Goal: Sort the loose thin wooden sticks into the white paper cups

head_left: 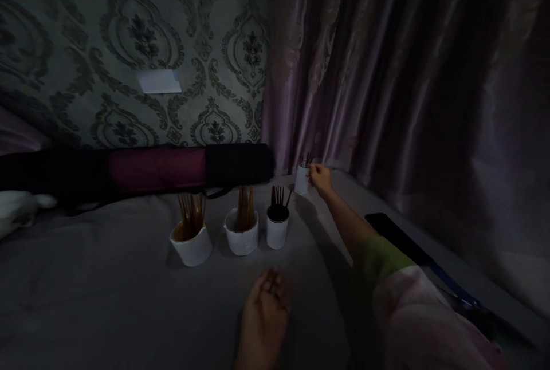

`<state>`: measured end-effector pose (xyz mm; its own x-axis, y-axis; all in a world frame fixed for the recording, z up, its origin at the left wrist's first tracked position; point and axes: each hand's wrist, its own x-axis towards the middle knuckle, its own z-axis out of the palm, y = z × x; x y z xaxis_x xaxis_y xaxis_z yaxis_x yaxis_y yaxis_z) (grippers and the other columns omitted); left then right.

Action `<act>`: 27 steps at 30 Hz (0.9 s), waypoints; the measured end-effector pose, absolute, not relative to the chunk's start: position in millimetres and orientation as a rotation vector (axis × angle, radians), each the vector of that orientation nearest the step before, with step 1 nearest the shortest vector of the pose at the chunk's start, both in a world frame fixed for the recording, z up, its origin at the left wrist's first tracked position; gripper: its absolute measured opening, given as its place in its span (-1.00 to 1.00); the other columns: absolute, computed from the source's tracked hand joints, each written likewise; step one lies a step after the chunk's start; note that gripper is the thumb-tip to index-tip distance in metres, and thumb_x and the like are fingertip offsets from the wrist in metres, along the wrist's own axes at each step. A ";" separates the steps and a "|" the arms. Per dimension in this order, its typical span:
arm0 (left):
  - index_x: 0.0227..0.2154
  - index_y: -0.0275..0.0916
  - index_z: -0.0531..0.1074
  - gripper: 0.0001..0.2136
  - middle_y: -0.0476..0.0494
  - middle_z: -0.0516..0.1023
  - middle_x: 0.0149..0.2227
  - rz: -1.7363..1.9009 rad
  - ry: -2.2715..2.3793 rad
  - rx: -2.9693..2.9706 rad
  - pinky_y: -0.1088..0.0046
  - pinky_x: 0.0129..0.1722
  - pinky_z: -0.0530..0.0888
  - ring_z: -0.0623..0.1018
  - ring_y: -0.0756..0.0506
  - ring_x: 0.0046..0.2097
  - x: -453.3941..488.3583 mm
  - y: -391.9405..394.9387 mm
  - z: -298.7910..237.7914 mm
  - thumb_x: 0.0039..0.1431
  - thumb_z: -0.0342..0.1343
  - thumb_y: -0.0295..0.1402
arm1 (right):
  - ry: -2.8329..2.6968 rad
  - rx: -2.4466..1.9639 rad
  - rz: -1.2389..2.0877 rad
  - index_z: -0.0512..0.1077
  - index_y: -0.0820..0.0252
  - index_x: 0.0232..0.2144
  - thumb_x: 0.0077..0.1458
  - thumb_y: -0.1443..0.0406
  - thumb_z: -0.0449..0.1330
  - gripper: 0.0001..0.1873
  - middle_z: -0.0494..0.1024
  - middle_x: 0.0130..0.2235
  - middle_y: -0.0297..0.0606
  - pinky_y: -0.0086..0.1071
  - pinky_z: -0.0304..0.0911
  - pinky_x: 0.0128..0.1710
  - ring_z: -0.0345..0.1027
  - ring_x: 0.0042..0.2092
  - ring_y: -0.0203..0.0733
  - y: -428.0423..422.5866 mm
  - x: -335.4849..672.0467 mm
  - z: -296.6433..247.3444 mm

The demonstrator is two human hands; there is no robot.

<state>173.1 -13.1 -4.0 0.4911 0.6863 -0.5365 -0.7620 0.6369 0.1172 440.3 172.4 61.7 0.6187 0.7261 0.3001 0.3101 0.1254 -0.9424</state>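
My right hand (320,178) reaches far forward and is closed on a small white cup (301,180) of dark sticks near the curtain. My left hand (265,307) lies flat on the grey sheet, fingers stretched out, holding nothing. In front of it stand three white cups in a row: a left cup (192,244) with orange-brown sticks, a middle cup (242,233) with similar sticks, and a right cup (277,227) with dark sticks.
A long dark and maroon roll (154,168) lies along the patterned wall. A purple curtain (387,72) hangs at right. A black flat object (393,232) lies by my right arm. Something white (17,209) sits at far left.
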 end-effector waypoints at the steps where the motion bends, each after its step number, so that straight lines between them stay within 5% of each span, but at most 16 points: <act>1: -0.40 -0.34 0.36 -0.92 -0.08 0.37 -0.43 0.883 0.587 -0.136 0.53 -0.53 0.24 0.35 0.07 -0.49 173.1 -13.3 -3.3 0.10 -0.03 -0.48 | -0.915 -1.452 0.392 0.36 0.26 -0.40 0.06 0.25 0.03 -0.81 0.33 -0.64 -0.43 -0.60 -0.01 -0.78 0.10 -0.72 -0.47 169.3 438.5 60.2; 27: -0.41 -0.32 0.38 -0.92 -0.05 0.34 -0.47 0.865 0.561 -0.052 0.53 -0.51 0.23 0.31 0.07 -0.50 172.0 -12.3 0.3 0.06 0.02 -0.42 | -0.671 -1.216 0.825 0.35 0.26 -0.52 -0.17 0.09 0.24 -0.67 0.31 -0.63 -0.42 -0.57 -0.02 -0.76 0.12 -0.66 -0.46 85.8 361.1 35.9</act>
<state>172.0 -12.3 0.3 0.5141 0.7061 -0.4870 -0.7328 0.6566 0.1784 361.1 85.8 35.9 0.5471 0.8369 0.0138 -0.1835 0.1360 -0.9736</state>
